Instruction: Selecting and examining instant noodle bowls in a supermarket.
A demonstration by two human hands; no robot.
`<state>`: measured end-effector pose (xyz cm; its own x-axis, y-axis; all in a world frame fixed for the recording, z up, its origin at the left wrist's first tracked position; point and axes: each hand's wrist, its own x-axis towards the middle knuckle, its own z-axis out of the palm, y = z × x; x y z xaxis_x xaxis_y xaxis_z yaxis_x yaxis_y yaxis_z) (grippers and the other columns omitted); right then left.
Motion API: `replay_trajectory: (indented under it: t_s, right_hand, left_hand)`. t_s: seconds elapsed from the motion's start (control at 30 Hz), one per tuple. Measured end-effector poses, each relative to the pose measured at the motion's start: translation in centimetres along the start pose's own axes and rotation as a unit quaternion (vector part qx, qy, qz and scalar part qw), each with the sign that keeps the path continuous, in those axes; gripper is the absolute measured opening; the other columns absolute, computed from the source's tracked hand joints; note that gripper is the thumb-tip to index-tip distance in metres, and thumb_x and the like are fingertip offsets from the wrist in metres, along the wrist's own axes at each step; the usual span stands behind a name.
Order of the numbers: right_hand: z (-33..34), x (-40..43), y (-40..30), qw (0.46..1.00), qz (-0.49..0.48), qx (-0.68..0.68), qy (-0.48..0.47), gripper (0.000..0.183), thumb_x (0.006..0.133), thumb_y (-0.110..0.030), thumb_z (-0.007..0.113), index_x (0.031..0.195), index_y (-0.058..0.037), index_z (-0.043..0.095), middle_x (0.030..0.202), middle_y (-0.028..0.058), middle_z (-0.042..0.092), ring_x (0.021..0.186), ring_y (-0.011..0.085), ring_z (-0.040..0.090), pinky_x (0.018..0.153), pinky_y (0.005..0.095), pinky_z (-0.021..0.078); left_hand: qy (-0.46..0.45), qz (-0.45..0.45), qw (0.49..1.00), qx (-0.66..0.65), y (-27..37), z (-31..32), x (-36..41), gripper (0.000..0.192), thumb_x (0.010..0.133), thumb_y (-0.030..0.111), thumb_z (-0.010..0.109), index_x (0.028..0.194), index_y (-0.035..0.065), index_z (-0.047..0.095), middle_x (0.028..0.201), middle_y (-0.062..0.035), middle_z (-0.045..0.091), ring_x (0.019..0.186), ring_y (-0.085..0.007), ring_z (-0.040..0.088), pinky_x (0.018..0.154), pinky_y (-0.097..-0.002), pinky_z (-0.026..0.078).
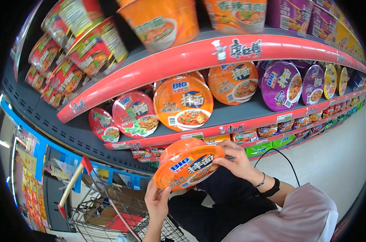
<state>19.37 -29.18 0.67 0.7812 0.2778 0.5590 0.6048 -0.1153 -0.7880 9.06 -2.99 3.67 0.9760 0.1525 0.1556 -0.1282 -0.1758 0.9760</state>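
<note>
Between my two hands is an orange instant noodle bowl [187, 166], tilted so its printed round lid faces up toward me. My left hand [157, 198] grips the lower left rim, thumb on the lid. On the upper right rim, my right hand [236, 158] has its thumb on the lid edge and its fingers behind. The bowl is in front of the lower shelf [183, 137] and apart from it. On that shelf a matching orange noodle bowl [183, 103] stands on its side, lid outward, with another orange bowl [233, 83] to its right.
Red bowls [135, 115] stand at the shelf's left, purple bowls [280, 86] at its right. Noodle cups [89, 60] and tubs [161, 27] fill the shelf above its red front strip [171, 65]. A wire shopping cart [110, 208] is at lower left. Bagged noodles [267, 130] lie below.
</note>
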Motion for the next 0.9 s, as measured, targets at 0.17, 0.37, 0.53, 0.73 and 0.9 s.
replay_trajectory:
  t_s: [0.17,0.37,0.53,0.73,0.9]
  right_hand:
    - [-5.6,1.1,-0.7,0.992,0.078,-0.043,0.085,0.034,0.076,-0.009,0.072,0.108,-0.0022,0.065,0.094,0.0037,0.055,0.076,0.0074,0.050,0.061,0.0204,0.0417]
    - [-9.6,3.2,0.3,0.954,0.050,-0.040,0.294,0.042,0.084,-0.002,0.061,0.126,-0.0021,0.052,0.104,0.0055,0.051,0.083,0.0093,0.057,0.066,0.0187,0.0508]
    - [-11.3,3.4,2.2,0.938,0.075,-0.013,0.339,0.043,0.088,-0.002,0.056,0.130,-0.0006,0.047,0.109,0.0085,0.049,0.087,0.0105,0.059,0.070,0.0239,0.0570]
    - [-11.1,2.5,3.7,0.939,0.119,0.037,0.320,0.048,0.088,0.000,0.055,0.134,-0.0001,0.040,0.120,0.0119,0.047,0.090,0.0114,0.059,0.071,0.0234,0.0562]
    - [-10.7,2.6,4.1,0.949,0.109,0.010,0.295,0.056,0.086,0.000,0.057,0.138,-0.0021,0.035,0.133,0.0151,0.039,0.096,0.0139,0.060,0.069,0.0219,0.0548]
  left_hand:
    - [-0.055,0.104,0.989,0.088,4.4,5.4,5.8,0.043,0.085,-0.004,0.057,0.127,-0.0013,0.050,0.125,-0.0119,0.046,0.112,-0.0200,0.053,0.088,-0.0288,0.049]
    - [-0.058,0.165,0.979,0.105,5.6,12.3,13.3,0.038,0.083,-0.003,0.060,0.121,0.0027,0.058,0.116,-0.0145,0.061,0.096,-0.0157,0.062,0.082,-0.0287,0.051]
    - [-0.060,0.202,0.974,0.081,3.8,16.9,16.6,0.036,0.088,-0.003,0.055,0.124,-0.0017,0.053,0.090,-0.0040,0.059,0.080,-0.0095,0.058,0.076,-0.0249,0.050]
    - [-0.043,0.139,0.982,0.121,3.6,17.3,16.8,0.038,0.090,0.003,0.055,0.126,-0.0033,0.049,0.112,-0.0144,0.062,0.098,-0.0185,0.062,0.081,-0.0278,0.051]
    - [0.003,0.185,0.963,0.198,3.3,17.9,16.8,0.037,0.089,0.002,0.053,0.126,0.0011,0.051,0.121,-0.0155,0.055,0.107,-0.0201,0.057,0.084,-0.0310,0.049]
